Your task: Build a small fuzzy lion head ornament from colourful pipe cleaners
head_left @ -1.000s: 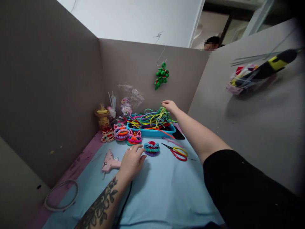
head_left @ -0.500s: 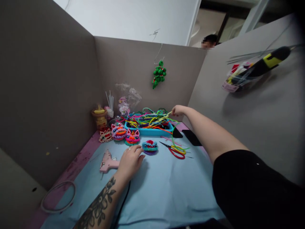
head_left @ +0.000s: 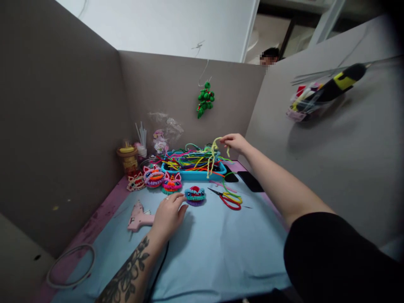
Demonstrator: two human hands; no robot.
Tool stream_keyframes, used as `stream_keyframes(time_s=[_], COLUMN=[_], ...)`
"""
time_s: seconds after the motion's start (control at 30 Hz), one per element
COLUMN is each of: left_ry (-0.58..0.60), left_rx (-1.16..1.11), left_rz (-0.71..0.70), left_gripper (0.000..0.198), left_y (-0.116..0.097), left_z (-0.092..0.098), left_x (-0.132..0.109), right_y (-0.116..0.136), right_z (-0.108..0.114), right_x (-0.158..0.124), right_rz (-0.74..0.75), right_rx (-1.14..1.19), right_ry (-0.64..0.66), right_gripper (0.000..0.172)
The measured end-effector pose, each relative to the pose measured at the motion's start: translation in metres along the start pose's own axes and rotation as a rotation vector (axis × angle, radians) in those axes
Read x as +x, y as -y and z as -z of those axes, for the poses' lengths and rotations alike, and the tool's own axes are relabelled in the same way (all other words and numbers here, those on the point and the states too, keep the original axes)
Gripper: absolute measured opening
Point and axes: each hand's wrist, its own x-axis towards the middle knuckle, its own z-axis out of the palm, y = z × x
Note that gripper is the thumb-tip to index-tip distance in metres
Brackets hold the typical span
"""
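Note:
Pinched in my right hand (head_left: 234, 142) are pale yellow pipe cleaners (head_left: 212, 158), bent over and hanging down in front of the blue tray (head_left: 189, 176). That tray is heaped with a tangle of many-coloured pipe cleaners (head_left: 192, 160). My left hand (head_left: 169, 213) is open over the blue cloth, fingers stretched forward. Its fingertips lie close beside a teal and purple pipe-cleaner animal head (head_left: 195, 196); whether they touch it I cannot tell. Just left of that hand lies a pink glue gun (head_left: 136, 217), its nozzle pointing down-left.
Red-handled scissors (head_left: 229, 202) lie right of the teal head. More pipe-cleaner heads (head_left: 153, 176) line the left side, before a brown pot (head_left: 128, 160). A dark phone-like slab (head_left: 251, 181) is at right. Grey partitions (head_left: 183, 92) stand around; a person's head shows beyond.
My right hand has lifted the pale yellow pipe cleaners up out of the tangle, so they now dangle clear of it. The left hand has stayed beside the teal head. The view has shifted slightly.

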Motion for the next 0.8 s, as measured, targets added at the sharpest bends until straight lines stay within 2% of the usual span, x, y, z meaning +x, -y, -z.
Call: stream_keyframes(time_s=[0.07,0.17,0.3,0.4,0.47,0.53,0.6,0.67,0.7,0.73,0.8], left_ry=[-0.042,-0.094,-0.025,-0.029,-0.07,-0.108,-0.165,-0.267,-0.331,-0.398,-0.531], left_rx=[-0.113,-0.362,-0.827,-1.199,-1.414,-1.613,-1.761,-1.838,-1.861,-1.877,-1.905], left_rz=[0.036,0.159,0.418,0.508,0.526,0.495,0.448,0.443,0.461,0.488,0.53], left_gripper=[0.02,0.021,0.034,0.05,0.051,0.039,0.021,0.016,0.018,0.021,0.028], left_y=[0.0,-0.005,-0.019,-0.03,-0.036,-0.04,-0.041,-0.038,-0.033,-0.028,-0.015], left_z=[0.001,0.007,0.016,0.017,0.015,0.014,0.018,0.028,0.035,0.042,0.058], left_x=[0.001,0.006,0.016,0.024,0.03,0.036,0.043,0.049,0.051,0.052,0.053], right_y=[0.01,0.028,0.055,0.074,0.085,0.091,0.091,0.08,0.072,0.061,0.037], right_z=[-0.005,-0.011,-0.027,-0.049,-0.067,-0.082,-0.09,-0.09,-0.088,-0.086,-0.083], right_x=[-0.003,-0.013,-0.052,-0.102,-0.137,-0.162,-0.17,-0.162,-0.154,-0.145,-0.129], right_rz=[0.109,0.253,0.416,0.62,0.764,0.824,0.778,0.674,0.603,0.51,0.297], right_rx=[0.073,0.124,0.12,0.013,-0.011,0.002,0.01,0.023,0.027,0.01,-0.164], right_ry=[-0.071,-0.058,-0.027,0.113,0.331,0.53,0.591,0.567,0.518,0.417,0.286], right_gripper=[0.025,0.026,0.024,0.023,0.026,0.027,0.024,0.023,0.025,0.027,0.024])
